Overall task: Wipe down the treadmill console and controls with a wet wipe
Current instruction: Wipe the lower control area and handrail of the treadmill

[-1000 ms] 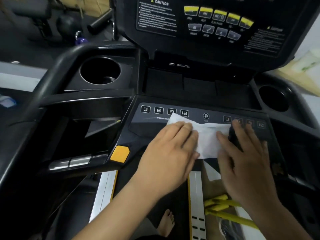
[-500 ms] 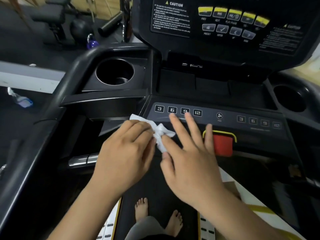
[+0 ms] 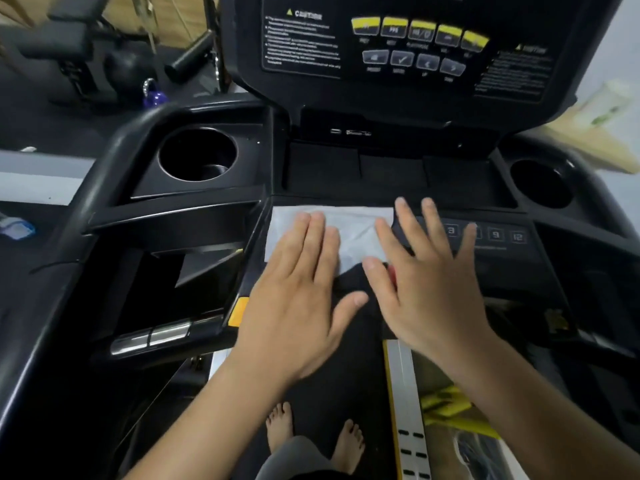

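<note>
A white wet wipe (image 3: 349, 226) lies spread flat over the left half of the treadmill's lower control panel (image 3: 495, 235), hiding the left row of number keys. My left hand (image 3: 298, 299) presses flat on the wipe's lower left part, fingers together. My right hand (image 3: 429, 285) lies beside it with fingers spread; its thumb and forefinger touch the wipe's right edge. It covers most of the red stop button (image 3: 392, 273). The upright console (image 3: 415, 46) with yellow and grey keys rises behind, untouched.
Round cup holders sit at the left (image 3: 197, 155) and right (image 3: 540, 183) of the console tray. A black handlebar (image 3: 114, 157) curves around the left side, with an orange button (image 3: 239, 310) below it. My bare feet (image 3: 280, 427) stand on the belt. Gym gear lies at the far left.
The wipe, bunched between both hands half a second ago, is now spread flat over the left keys. Both hands have flattened out, and the right hand has slid right over the red button.
</note>
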Action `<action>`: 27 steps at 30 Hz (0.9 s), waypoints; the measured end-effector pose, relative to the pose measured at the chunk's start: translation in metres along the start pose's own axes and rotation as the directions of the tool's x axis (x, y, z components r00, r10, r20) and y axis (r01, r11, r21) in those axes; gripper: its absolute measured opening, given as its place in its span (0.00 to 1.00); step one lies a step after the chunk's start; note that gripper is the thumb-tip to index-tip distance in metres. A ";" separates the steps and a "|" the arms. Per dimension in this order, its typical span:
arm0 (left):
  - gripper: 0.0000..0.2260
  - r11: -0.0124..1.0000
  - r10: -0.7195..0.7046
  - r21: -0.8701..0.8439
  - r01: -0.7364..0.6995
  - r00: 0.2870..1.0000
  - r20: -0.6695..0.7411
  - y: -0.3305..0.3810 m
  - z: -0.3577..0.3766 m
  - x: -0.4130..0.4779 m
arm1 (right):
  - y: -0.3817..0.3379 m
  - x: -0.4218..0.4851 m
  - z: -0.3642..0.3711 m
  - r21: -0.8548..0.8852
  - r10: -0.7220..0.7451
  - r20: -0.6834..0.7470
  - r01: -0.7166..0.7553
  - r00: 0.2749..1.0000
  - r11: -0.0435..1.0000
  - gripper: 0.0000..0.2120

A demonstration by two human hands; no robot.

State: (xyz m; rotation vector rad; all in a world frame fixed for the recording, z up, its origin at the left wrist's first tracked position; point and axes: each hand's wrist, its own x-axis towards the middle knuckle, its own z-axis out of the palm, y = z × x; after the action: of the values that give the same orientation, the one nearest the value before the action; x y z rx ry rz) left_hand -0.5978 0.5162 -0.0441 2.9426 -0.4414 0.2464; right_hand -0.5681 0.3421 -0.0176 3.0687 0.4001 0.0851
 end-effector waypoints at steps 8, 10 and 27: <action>0.33 0.980 0.195 -0.056 -0.191 0.979 0.063 0.045 0.008 0.022 | 0.056 -0.029 -0.003 0.187 0.042 -0.214 -0.001 0.976 0.982 0.28; 0.33 0.971 0.229 -0.090 -0.223 0.972 0.058 0.063 0.010 0.036 | 0.056 -0.034 -0.003 0.298 -0.032 -0.199 0.091 0.979 0.950 0.30; 0.41 0.846 0.523 0.010 -0.533 0.833 0.183 0.199 0.041 0.093 | 0.163 -0.097 0.017 0.345 0.237 0.050 -0.240 0.970 0.907 0.39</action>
State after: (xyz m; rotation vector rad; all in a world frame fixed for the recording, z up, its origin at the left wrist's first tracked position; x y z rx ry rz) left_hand -0.5649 0.2958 -0.0411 2.8384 -1.3002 0.0603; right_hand -0.6186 0.1588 -0.0309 3.4552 0.0346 0.0109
